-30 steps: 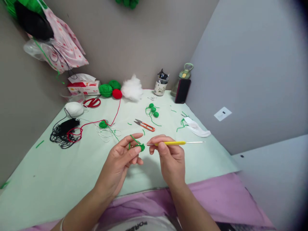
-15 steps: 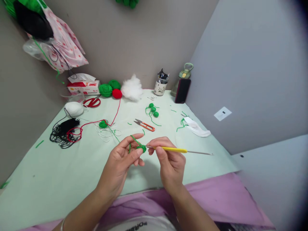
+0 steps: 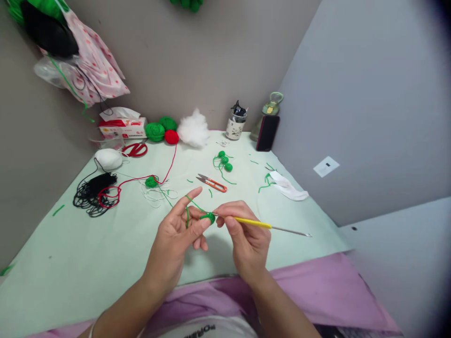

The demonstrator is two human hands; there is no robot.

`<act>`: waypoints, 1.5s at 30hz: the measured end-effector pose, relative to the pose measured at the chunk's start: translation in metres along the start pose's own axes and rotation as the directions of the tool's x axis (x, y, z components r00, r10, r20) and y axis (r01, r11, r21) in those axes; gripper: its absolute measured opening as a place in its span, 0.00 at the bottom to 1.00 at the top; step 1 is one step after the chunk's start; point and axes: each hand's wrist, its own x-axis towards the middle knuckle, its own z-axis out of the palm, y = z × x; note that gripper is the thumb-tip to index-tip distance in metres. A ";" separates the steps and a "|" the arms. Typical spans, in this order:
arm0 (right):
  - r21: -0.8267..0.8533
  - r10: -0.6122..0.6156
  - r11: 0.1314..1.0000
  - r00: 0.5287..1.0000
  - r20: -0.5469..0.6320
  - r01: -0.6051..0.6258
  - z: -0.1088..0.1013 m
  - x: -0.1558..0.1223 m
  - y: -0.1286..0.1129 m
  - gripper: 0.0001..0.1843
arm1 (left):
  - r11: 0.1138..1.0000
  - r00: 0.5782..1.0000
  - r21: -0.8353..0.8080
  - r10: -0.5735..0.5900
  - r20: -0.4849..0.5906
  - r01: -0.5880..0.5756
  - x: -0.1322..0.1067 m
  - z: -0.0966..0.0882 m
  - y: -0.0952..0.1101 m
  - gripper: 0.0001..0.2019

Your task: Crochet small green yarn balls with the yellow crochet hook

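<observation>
My left hand [image 3: 178, 234] pinches a small green crochet piece [image 3: 209, 217] between thumb and fingers, with green yarn [image 3: 193, 203] looped over the raised index finger. My right hand [image 3: 244, 234] grips a yellow-handled crochet hook [image 3: 262, 226], its tip pushed into the green piece and its metal tail pointing right and slightly down. Both hands hover above the pale green table [image 3: 88, 253] near its front edge.
Orange thread snips [image 3: 212, 183] lie just beyond the hands. Behind are small green crochet balls [image 3: 224, 160], black and red yarn [image 3: 95, 193], a white yarn ball [image 3: 108, 159], red scissors [image 3: 136, 149], green and red yarn balls [image 3: 162, 130], white stuffing [image 3: 193, 128], a tissue box [image 3: 121, 127], a jar [image 3: 235, 125] and a phone [image 3: 267, 133].
The hook's tail has tilted down to the right. My left index finger has straightened and lifted the yarn loop. The hook tip has gone further into the green piece.
</observation>
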 end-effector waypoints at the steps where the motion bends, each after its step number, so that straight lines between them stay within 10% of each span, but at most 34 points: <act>1: -0.013 -0.011 1.000 1.000 -0.014 0.011 0.000 -0.001 0.001 0.11 | 1.000 1.000 -0.019 -0.016 0.004 0.016 0.000 0.001 0.000 0.31; 9: -0.256 -0.183 0.947 0.980 0.076 0.196 -0.002 -0.006 -0.002 0.19 | 1.000 1.000 0.005 0.019 -0.008 -0.019 0.000 -0.001 -0.008 0.14; 16: -0.273 -0.269 0.924 0.962 0.039 0.269 0.002 -0.008 0.000 0.23 | 0.993 0.995 -0.077 -0.089 0.038 0.092 0.000 0.001 0.000 0.29; 27: -0.098 -0.037 0.994 0.996 0.080 0.045 -0.005 -0.002 -0.002 0.13 | 0.992 0.993 -0.077 -0.094 0.077 0.099 0.001 -0.002 0.001 0.38; 34: -0.464 -0.352 0.804 0.927 0.130 0.371 0.002 -0.012 0.009 0.21 | 0.957 0.969 -0.181 -0.200 0.144 0.225 0.002 -0.001 -0.004 0.31; 39: 0.023 0.009 1.000 0.999 -0.042 -0.008 -0.005 0.000 0.007 0.13 | 0.906 0.948 -0.285 -0.277 0.160 0.313 0.007 -0.009 0.006 0.25; 45: 0.441 0.359 0.831 0.932 0.041 -0.339 -0.007 0.008 0.006 0.09 | 0.964 0.973 -0.174 -0.179 0.144 0.203 0.005 -0.006 0.003 0.22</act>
